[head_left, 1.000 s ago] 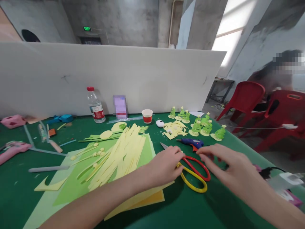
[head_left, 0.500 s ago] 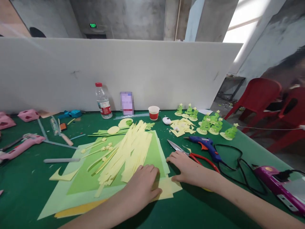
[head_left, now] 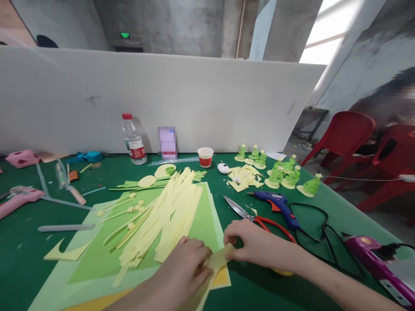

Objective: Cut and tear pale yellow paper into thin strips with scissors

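My left hand [head_left: 189, 263] is closed on a pale yellow sheet of paper [head_left: 216, 261] at the near edge of the paper stack. Thumb and fingertips of my right hand [head_left: 248, 239] pinch the same sheet at its right end. Beyond my left hand, a pile of pale yellow paper strips [head_left: 165, 216] lies on a green paper sheet [head_left: 194, 222]. Several thin strips with knotted ends [head_left: 131, 209] rest left of that pile. Red-handled scissors [head_left: 239, 207] lie just past my right hand, blades pointing away to the left.
A blue glue gun [head_left: 277, 202] with its black cord and a purple power strip [head_left: 372, 263] are on the right. Several small green paper trees [head_left: 275, 175] stand behind. A paper cup [head_left: 205, 159], water bottle [head_left: 134, 144] and pink glue gun [head_left: 22, 201] are also on the table.
My right hand has drawn in toward my left and now pinches the yellow paper, which is lifted and bent. The view has shifted slightly.
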`<state>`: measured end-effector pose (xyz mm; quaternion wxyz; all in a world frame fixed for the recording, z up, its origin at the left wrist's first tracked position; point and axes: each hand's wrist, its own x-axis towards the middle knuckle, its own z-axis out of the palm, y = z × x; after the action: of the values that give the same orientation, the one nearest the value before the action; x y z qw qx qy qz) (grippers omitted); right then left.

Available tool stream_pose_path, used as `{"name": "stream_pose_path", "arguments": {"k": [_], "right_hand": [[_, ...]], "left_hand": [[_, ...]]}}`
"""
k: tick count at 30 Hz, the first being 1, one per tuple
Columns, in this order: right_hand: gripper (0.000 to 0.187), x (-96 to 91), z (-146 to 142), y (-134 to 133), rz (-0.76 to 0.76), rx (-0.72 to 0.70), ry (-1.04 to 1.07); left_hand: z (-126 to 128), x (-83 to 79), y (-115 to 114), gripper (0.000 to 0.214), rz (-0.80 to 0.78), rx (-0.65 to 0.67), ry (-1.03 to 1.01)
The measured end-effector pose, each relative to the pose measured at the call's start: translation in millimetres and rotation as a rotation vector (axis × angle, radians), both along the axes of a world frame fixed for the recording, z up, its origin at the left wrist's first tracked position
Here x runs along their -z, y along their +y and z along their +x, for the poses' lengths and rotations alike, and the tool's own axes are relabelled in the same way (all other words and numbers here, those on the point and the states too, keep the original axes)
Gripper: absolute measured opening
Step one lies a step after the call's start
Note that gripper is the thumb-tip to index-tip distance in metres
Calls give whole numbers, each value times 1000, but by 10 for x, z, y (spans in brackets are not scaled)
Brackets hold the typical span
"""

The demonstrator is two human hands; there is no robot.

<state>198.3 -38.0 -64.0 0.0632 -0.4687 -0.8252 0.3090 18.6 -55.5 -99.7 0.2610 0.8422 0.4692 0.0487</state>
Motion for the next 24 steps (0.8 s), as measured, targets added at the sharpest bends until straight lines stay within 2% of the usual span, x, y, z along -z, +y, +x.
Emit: {"name": "stream_pose_path", "arguments": {"k": [3, 4, 7, 8, 11, 13, 15, 16, 18, 19, 21, 24], "right_hand": [[16, -293, 51, 132, 26, 60, 112], [17, -402, 89, 192, 88, 134, 184], [15, -697, 243, 397, 484, 435, 283], [16, -774, 293, 463, 495, 471, 304], [20, -932, 366, 621, 285, 411, 373], [17, -979, 322, 697, 166, 339, 418], [14, -987, 205, 762, 99, 252, 445], [12, -981, 128, 795, 73, 203, 450], [10, -957, -36, 858, 52, 133, 449], [9, -946, -108, 885, 55, 114, 453], [11, -937, -195, 925, 68, 116, 479], [12, -977, -110, 939, 146, 241, 552]], "left_hand": [[-104, -117, 75, 28, -84, -45, -56], [-170, -171, 108, 29, -137, -75, -74], [-426, -353, 244, 13, -305, -143, -56], [-509, -415, 309, 10, -319, -141, -64], [-631, -604, 578, 30, -159, -198, -160], [-562, -743, 798, 38, -70, -258, -259], [-394, -882, 1005, 42, -101, -189, -458], [-297, -940, 1089, 42, -159, -111, -532], [-130, -1013, 1196, 30, -270, 13, -619], [-78, -1022, 1214, 26, -321, 24, -650], [-58, -989, 1174, 27, -365, -42, -666], [-210, -876, 957, 29, -459, -143, -530]]}}
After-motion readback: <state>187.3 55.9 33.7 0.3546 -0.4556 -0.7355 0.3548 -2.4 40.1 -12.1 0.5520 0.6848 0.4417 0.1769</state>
